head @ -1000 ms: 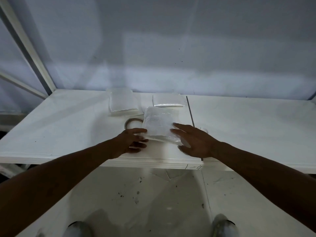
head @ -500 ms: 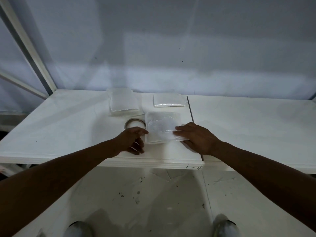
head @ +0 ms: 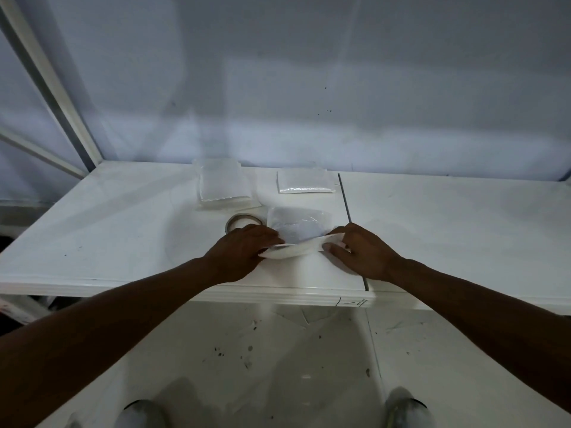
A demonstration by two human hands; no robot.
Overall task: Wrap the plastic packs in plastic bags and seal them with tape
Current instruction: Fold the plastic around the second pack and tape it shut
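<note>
Two hands pinch the near edge of a bagged plastic pack [head: 296, 230] that lies on the white table [head: 123, 242] near its front edge: the left hand [head: 238, 251] grips the left corner of the folded flap, the right hand [head: 361, 251] the right corner, fingers closed on the plastic. Just left of the pack, partly behind the left hand, sits a tape roll [head: 241, 220]. Farther back lie a stack of plastic bags [head: 224, 188] and another pack [head: 304, 182], well apart from the hands.

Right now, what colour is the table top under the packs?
White, with a dark seam; the table top shows best in the head view.
</note>
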